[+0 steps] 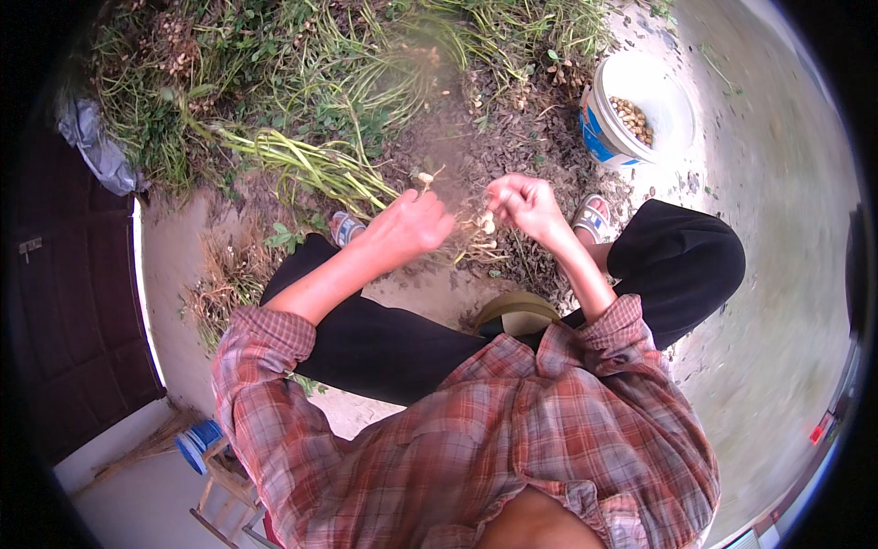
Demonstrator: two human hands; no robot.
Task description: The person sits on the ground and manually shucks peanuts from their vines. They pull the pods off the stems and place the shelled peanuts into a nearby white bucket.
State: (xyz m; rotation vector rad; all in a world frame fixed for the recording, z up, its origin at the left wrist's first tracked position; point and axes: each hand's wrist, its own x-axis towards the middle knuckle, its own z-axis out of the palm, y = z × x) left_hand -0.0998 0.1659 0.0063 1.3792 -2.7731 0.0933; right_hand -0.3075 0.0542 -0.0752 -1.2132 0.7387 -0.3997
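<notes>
My left hand [420, 223] is closed around a bunch of green peanut stems [309, 165], whose leafy ends trail to the upper left. A single peanut pod [425, 178] sticks up just above its knuckles. Pale roots with several peanut pods [488, 223] hang in the gap between both hands. With fingers bent at these pods, my right hand [527, 206] appears to touch or pinch one, though the fingertips are partly hidden. A white bucket with a blue label [621, 117] stands beyond it at the upper right, holding loose peanuts [632, 122].
Heaped peanut plants [274, 75] cover the ground ahead. Dry leaf litter [473, 134] lies between my sandalled feet. Pulled stalks with roots [230, 281] rest at the left, near a dark door [75, 288]. A blue spool-like object [199, 442] and a wooden stool [223, 491] are behind at lower left.
</notes>
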